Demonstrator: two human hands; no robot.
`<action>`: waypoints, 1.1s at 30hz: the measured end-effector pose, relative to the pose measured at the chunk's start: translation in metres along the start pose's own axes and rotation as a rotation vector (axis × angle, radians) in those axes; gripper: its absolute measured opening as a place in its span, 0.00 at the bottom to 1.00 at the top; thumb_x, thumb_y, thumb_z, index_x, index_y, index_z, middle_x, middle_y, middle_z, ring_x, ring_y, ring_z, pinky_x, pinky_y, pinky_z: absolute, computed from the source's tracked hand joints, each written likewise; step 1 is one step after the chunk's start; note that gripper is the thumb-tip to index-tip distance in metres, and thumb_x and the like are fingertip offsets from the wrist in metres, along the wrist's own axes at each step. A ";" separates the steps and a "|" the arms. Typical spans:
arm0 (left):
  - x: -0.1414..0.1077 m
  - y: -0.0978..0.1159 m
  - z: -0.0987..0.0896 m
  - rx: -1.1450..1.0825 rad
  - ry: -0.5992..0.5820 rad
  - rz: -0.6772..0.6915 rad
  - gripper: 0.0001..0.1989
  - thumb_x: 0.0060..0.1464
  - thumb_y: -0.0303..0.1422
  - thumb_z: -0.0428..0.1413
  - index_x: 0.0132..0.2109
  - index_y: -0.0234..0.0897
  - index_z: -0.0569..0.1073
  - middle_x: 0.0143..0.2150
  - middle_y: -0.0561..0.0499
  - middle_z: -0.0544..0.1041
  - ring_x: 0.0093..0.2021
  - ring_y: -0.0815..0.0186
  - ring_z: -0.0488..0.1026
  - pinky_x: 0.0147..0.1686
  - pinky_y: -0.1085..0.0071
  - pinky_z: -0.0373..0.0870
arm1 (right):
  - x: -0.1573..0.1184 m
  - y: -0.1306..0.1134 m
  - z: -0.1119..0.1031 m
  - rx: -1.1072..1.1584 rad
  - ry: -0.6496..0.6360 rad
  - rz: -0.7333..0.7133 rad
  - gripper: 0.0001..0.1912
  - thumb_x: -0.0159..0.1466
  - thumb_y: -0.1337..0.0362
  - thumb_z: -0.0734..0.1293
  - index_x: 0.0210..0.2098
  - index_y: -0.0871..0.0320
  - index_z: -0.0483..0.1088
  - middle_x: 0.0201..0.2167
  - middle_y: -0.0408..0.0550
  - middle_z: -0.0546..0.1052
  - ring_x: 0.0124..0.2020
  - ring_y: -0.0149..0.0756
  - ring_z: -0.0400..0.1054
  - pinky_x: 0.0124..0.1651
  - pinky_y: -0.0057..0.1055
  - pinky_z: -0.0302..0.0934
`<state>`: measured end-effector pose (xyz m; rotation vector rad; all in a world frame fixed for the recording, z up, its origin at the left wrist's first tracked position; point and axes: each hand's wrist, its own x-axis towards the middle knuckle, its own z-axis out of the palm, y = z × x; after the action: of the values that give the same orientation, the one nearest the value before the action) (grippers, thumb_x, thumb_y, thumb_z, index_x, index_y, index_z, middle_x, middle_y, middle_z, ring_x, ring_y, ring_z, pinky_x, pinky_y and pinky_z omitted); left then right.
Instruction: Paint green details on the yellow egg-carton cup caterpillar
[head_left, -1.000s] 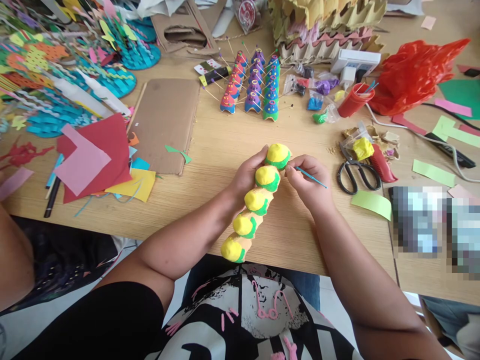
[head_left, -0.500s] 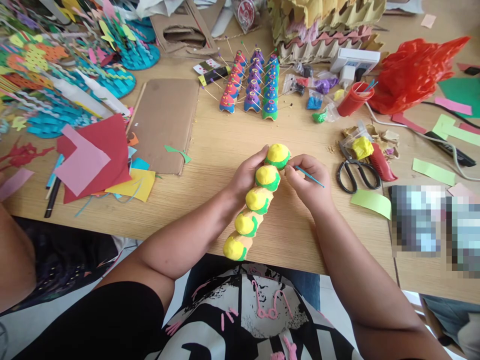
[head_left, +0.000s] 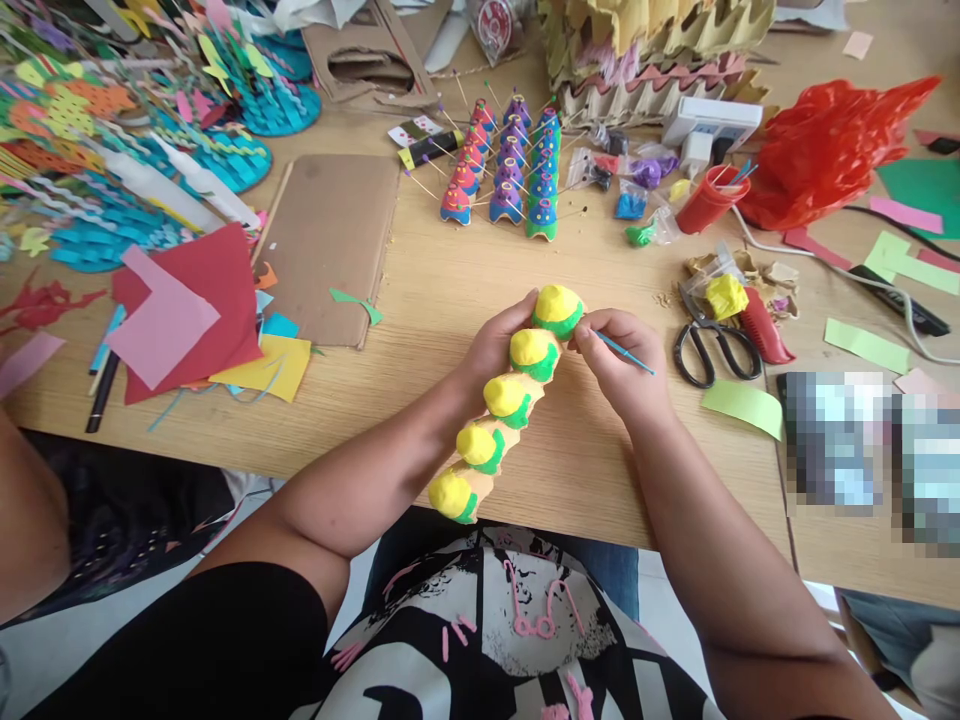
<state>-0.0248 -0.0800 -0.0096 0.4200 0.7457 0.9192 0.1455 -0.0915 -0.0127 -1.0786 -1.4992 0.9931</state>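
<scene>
A strip of egg-carton cups (head_left: 508,398), its domes coated yellow with green along the lower edges, slants from above my lap out over the table. My left hand (head_left: 501,335) grips it near its far end from the left, the fingers partly hidden behind the cups. In my right hand (head_left: 622,362) a thin blue stick (head_left: 624,352) is pinched, its inner end hidden by my fingers. Those fingertips are close against the right side of the farthest dome; whether they touch it I cannot tell.
Three decorated egg-carton strips (head_left: 508,165) stand at the back. Black-handled scissors (head_left: 715,345) and a bag of yellow clay (head_left: 726,296) lie to the right, near a red cup (head_left: 709,200). Cardboard (head_left: 330,250) and coloured paper (head_left: 191,310) lie left. Another person's arm (head_left: 30,510) shows far left.
The near end of the egg-carton strip has swung left, so the strip slants more. My right hand has shifted slightly right with the blue stick.
</scene>
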 end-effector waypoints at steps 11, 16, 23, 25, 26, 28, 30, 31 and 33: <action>0.003 -0.008 -0.012 -0.129 0.011 -0.116 0.26 0.58 0.63 0.60 0.43 0.45 0.81 0.20 0.49 0.73 0.20 0.56 0.75 0.27 0.60 0.72 | -0.001 -0.004 0.005 -0.095 0.077 0.021 0.08 0.61 0.63 0.71 0.26 0.54 0.71 0.24 0.40 0.75 0.28 0.31 0.65 0.35 0.32 0.61; 0.002 -0.006 -0.007 -0.103 -0.025 -0.069 0.22 0.61 0.59 0.59 0.40 0.45 0.80 0.21 0.49 0.74 0.22 0.57 0.75 0.27 0.63 0.70 | 0.000 -0.005 0.005 -0.069 0.077 0.048 0.08 0.62 0.61 0.72 0.27 0.54 0.72 0.26 0.41 0.75 0.30 0.32 0.67 0.38 0.33 0.64; -0.003 0.002 0.005 -0.064 -0.112 0.064 0.23 0.68 0.51 0.57 0.34 0.37 0.78 0.27 0.48 0.77 0.26 0.66 0.72 0.30 0.69 0.70 | 0.003 0.003 0.010 0.351 0.013 0.226 0.17 0.60 0.47 0.77 0.30 0.52 0.76 0.27 0.41 0.76 0.32 0.31 0.69 0.43 0.33 0.69; -0.004 0.002 0.005 -0.077 -0.141 0.076 0.24 0.70 0.49 0.55 0.35 0.34 0.79 0.28 0.47 0.76 0.27 0.67 0.72 0.28 0.72 0.70 | 0.003 0.004 0.013 0.392 0.008 0.268 0.21 0.56 0.43 0.80 0.31 0.51 0.76 0.28 0.40 0.76 0.32 0.32 0.69 0.42 0.34 0.70; -0.004 0.002 0.005 -0.092 -0.154 0.078 0.24 0.71 0.48 0.54 0.36 0.33 0.79 0.28 0.47 0.76 0.27 0.67 0.73 0.28 0.73 0.70 | 0.003 0.005 0.014 0.409 0.011 0.286 0.23 0.54 0.41 0.81 0.32 0.51 0.76 0.28 0.40 0.75 0.31 0.32 0.68 0.40 0.34 0.70; -0.003 0.002 0.005 -0.123 -0.172 0.073 0.23 0.74 0.45 0.51 0.38 0.32 0.80 0.29 0.46 0.78 0.27 0.67 0.74 0.28 0.74 0.71 | 0.003 0.007 0.017 0.459 0.010 0.314 0.25 0.51 0.41 0.82 0.31 0.51 0.75 0.27 0.39 0.73 0.30 0.31 0.67 0.38 0.33 0.69; -0.004 0.002 0.007 -0.143 -0.168 0.065 0.21 0.74 0.43 0.52 0.39 0.33 0.80 0.29 0.46 0.80 0.26 0.67 0.73 0.29 0.72 0.71 | 0.002 0.008 0.020 0.521 0.018 0.341 0.25 0.50 0.42 0.83 0.31 0.51 0.74 0.26 0.38 0.71 0.29 0.31 0.66 0.36 0.32 0.67; -0.004 0.001 0.007 -0.151 -0.162 0.063 0.20 0.73 0.43 0.53 0.39 0.33 0.80 0.29 0.46 0.80 0.26 0.66 0.73 0.29 0.71 0.71 | 0.001 0.009 0.021 0.543 0.026 0.350 0.25 0.50 0.42 0.83 0.31 0.51 0.73 0.26 0.38 0.71 0.29 0.30 0.66 0.35 0.32 0.67; -0.004 0.000 0.009 -0.164 -0.153 0.063 0.19 0.72 0.43 0.54 0.39 0.34 0.80 0.28 0.48 0.80 0.24 0.67 0.72 0.30 0.70 0.70 | 0.001 0.011 0.023 0.547 0.044 0.347 0.24 0.51 0.43 0.83 0.31 0.51 0.73 0.26 0.38 0.71 0.29 0.30 0.66 0.36 0.32 0.67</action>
<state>-0.0200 -0.0837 -0.0017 0.3658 0.5158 0.9874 0.1247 -0.0895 -0.0270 -0.9590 -0.9292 1.5028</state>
